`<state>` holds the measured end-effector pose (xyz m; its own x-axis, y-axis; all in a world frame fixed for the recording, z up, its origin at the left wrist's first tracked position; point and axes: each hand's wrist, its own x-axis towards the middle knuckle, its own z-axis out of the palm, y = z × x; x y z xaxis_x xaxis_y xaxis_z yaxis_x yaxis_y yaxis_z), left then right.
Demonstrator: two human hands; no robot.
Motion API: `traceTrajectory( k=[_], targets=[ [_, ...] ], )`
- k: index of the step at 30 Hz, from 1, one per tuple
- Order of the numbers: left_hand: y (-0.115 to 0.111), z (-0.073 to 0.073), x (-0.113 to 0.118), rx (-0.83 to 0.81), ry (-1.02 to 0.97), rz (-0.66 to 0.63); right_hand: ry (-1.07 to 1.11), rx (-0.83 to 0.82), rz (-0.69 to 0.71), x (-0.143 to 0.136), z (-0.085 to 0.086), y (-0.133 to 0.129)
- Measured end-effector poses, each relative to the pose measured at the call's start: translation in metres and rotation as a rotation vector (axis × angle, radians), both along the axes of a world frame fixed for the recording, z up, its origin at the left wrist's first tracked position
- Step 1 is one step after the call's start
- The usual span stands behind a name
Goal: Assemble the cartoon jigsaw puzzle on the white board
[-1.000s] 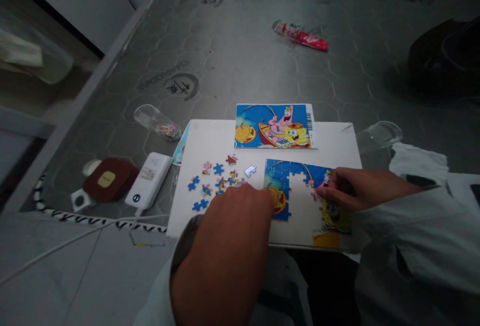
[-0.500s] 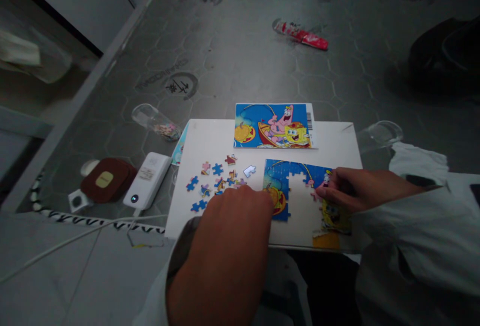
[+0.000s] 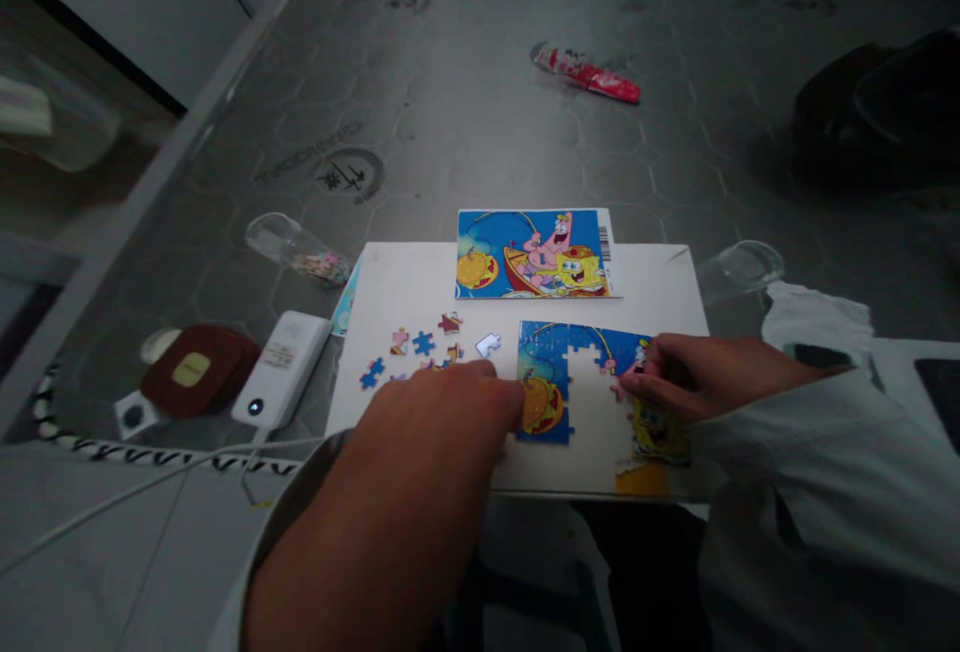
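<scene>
A partly assembled jigsaw puzzle lies on a white board, with an uncovered gap in its middle. My right hand rests at the puzzle's right side, thumb and forefinger closed on it beside the pink pieces. My left hand is curled over the board just left of the burger picture; its fingertips, and anything in them, are hidden. Loose puzzle pieces lie beyond and partly beneath it. One pale piece sits apart, nearer the puzzle. Behind the puzzle is the cartoon picture card.
Left of the board are a clear tube with pieces, a white power bank with a cable, and a brown case. To the right are a clear cup and crumpled tissue. A red wrapper lies farther back.
My left hand has shifted left, away from the burger picture, and covers more loose pieces. My right hand keeps its place on the puzzle. The whole view has shifted slightly.
</scene>
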<state>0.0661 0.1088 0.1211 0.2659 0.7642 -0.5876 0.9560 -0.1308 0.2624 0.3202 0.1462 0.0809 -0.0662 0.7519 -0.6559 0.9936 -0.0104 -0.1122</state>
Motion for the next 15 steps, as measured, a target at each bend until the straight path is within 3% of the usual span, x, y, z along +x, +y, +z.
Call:
traceTrajectory(
  k=[6,15],
  targets=[
    [-0.006,0.008,0.002,0.111,0.211,0.084,-0.016,-0.028,-0.016,0.002,-0.002,0.000],
    [-0.003,0.005,0.023,0.036,0.106,-0.025,-0.010,-0.022,0.008,0.003,-0.003,0.001]
  ],
)
